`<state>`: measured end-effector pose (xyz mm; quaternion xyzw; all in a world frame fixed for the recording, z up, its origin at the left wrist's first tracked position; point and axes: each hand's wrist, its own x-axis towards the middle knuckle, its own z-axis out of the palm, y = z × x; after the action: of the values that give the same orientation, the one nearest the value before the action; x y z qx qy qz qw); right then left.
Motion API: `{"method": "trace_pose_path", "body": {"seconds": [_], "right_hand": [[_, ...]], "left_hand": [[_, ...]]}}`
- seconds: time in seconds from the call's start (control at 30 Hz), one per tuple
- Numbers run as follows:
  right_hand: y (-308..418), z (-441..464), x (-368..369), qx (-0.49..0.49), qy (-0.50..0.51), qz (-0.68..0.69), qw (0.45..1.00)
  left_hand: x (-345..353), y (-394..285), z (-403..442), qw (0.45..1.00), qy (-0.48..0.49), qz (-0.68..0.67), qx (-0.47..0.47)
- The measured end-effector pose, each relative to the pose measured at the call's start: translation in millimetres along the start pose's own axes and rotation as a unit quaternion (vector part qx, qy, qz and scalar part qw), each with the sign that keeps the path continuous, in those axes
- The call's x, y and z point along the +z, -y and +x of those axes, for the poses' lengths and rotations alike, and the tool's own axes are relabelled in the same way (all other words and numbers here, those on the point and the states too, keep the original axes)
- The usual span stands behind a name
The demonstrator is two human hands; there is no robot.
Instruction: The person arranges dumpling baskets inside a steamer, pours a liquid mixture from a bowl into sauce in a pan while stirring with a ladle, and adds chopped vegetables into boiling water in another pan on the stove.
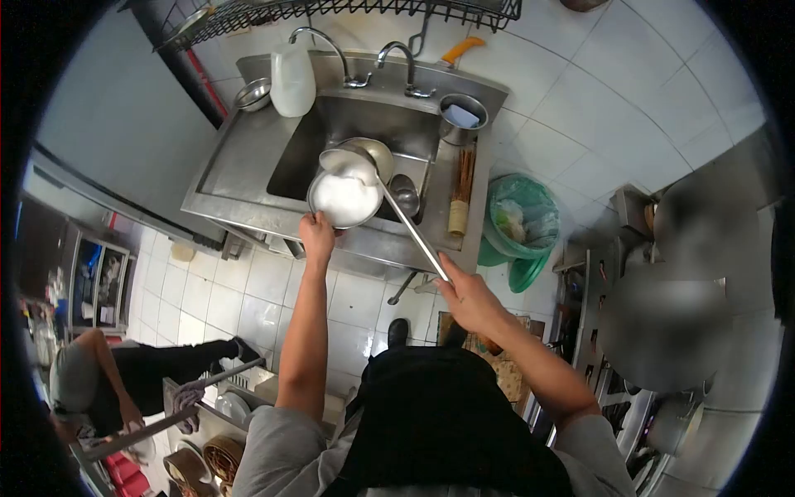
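My left hand (316,235) grips the near rim of a round metal bowl (311,207) over the sink's front edge. White, foamy-looking contents (346,199) fill much of that bowl. Closed around a long metal handle, my right hand (470,296) holds a large ladle (411,226). Its head tilts over the far side of the bowl, and whether it touches the contents I cannot tell. Behind it, a second round bowl (381,153) sits in the sink (331,112), partly hidden. To the right, a smaller metal ladle-like piece (404,195) lies in the basin.
Two taps (396,48) arch over the sink's back. A white jug (292,81) and small metal bowl (253,94) stand left; a metal pot (462,118) and bamboo brush (459,203) right. A lined green bin (522,217) flanks the counter. Another person (108,373) is at lower left.
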<state>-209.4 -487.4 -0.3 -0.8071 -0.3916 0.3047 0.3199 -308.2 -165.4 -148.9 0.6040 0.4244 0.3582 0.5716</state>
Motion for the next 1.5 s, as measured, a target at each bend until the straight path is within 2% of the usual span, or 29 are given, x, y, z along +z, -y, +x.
{"method": "trace_pose_path", "body": {"seconds": [0.03, 0.07, 0.1, 0.13, 0.17, 0.2, 0.27, 0.3, 0.47, 0.53, 0.57, 0.7, 0.8, 0.9, 0.93, 1.03, 1.1, 1.13, 1.23, 1.27, 1.3, 1.33, 1.37, 1.4, 1.5], "right_hand": [[-8, -1, 11, -0.006, -0.006, 0.015, 1.0], [-31, 3, 32, -0.1, -0.082, -0.004, 0.992], [-18, 1, 25, -0.006, -0.016, 0.12, 0.993], [4, -3, 10, 0.086, 0.05, 0.242, 0.965], [16, -3, 2, 0.174, 0.114, 0.359, 0.91], [16, -3, 1, 0.172, 0.113, 0.379, 0.902], [14, -5, 0, 0.168, 0.109, 0.421, 0.885], [13, -6, -2, 0.158, 0.099, 0.402, 0.897], [25, -21, -21, 0.127, 0.039, 0.286, 0.949], [24, -27, -23, 0.079, -0.03, 0.197, 0.977], [23, -29, -24, 0.055, -0.066, 0.151, 0.985], [7, -29, -20, 0.008, -0.096, 0.021, 0.995], [10, -28, -15, 0.04, -0.057, 0.024, 0.997], [1, -23, 3, 0.016, -0.086, 0.108, 0.99], [5, -24, 0, 0.057, -0.056, 0.152, 0.985], [-8, -29, 5, 0.017, -0.122, 0.122, 0.985], [-16, -34, -2, 0.0, -0.131, 0.032, 0.991], [-20, -39, -5, -0.004, -0.139, -0.013, 0.99], [-53, -55, 4, -0.121, -0.247, 0.016, 0.961], [-47, -74, -7, -0.053, -0.176, 0.045, 0.982], [-54, -89, -3, -0.087, -0.214, 0.092, 0.969], [-55, -110, -9, -0.041, -0.148, 0.256, 0.954], [-52, -131, -16, -0.006, -0.077, 0.415, 0.906], [-55, -153, -14, 0.034, -0.078, 0.513, 0.854], [-75, -239, -13, 0.022, -0.122, 0.659, 0.741]], "left_hand": [[2, 6, 4, 1.0, 0.004, 0.012, 0.007], [3, 19, 12, 1.0, 0.008, 0.023, 0.014], [4, 32, 20, 0.999, 0.01, 0.035, 0.022], [5, 45, 28, 0.997, 0.017, 0.06, 0.047], [6, 58, 36, 0.994, 0.023, 0.085, 0.072], [8, 65, 39, 0.989, 0.031, 0.111, 0.096], [13, 32, 24, 0.998, 0.049, 0.025, 0.039], [17, 22, 19, 0.998, 0.058, -0.017, 0.009], [24, 13, 24, 0.996, 0.079, -0.04, 0.001], [25, 6, 21, 0.996, 0.082, -0.041, 0.003], [27, 2, 19, 0.995, 0.085, -0.043, 0.012], [35, -14, 12, 0.994, 0.092, -0.053, 0.024], [40, -8, 17, 0.995, 0.092, -0.026, 0.014], [44, -3, 21, 0.995, 0.095, -0.012, 0.008], [44, -2, 23, 0.996, 0.091, -0.02, 0.011], [46, 4, 26, 0.994, 0.094, -0.053, 0.02], [46, 9, 31, 0.989, 0.118, -0.089, 0.022], [42, 15, 37, 0.989, 0.129, -0.052, 0.049], [51, 4, 34, 0.987, 0.123, -0.027, 0.103], [51, -1, 35, 0.981, 0.16, -0.042, 0.101], [55, -9, 30, 0.974, 0.195, -0.056, 0.099], [65, -31, 12, 0.973, 0.202, -0.044, 0.104], [73, -52, -6, 0.972, 0.206, -0.03, 0.111], [79, -56, -12, 0.97, 0.215, -0.018, 0.112], [99, -66, -23, 0.948, 0.275, 0.084, 0.136]]}}
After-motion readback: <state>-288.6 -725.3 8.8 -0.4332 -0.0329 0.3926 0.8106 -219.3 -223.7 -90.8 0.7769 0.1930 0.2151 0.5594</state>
